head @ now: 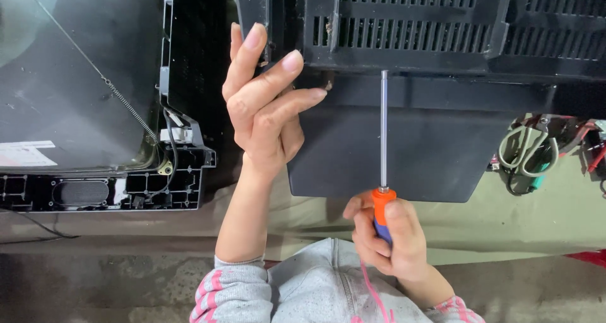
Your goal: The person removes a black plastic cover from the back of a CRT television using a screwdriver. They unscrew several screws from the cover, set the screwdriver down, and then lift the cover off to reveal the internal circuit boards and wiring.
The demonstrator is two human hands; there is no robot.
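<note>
Grey hooded top with pink-striped cuffs (pixel 315 291), lowest in view, nearest the camera.

Right hand (pixel 394 241): fingers curled tight around the orange-and-blue handle of a screwdriver (pixel 383 171). Long steel shaft runs straight up, tip set against the lower edge of the vented housing.

Left hand (pixel 265 102): mostly open, fingers extended and loosely bent, fingertips resting on the corner of the black plastic rear housing (pixel 416 39); grips nothing.

Smooth black panel (pixel 442 152), below the slotted vents, lying behind the shaft.

Second unit, left (pixel 82 83): bare dark picture tube in an open black frame, thin wire with a spring crossing it.

Pliers with green handles (pixel 527 149), right, on a pale green cloth (pixel 536 216), well apart from both hands.
</note>
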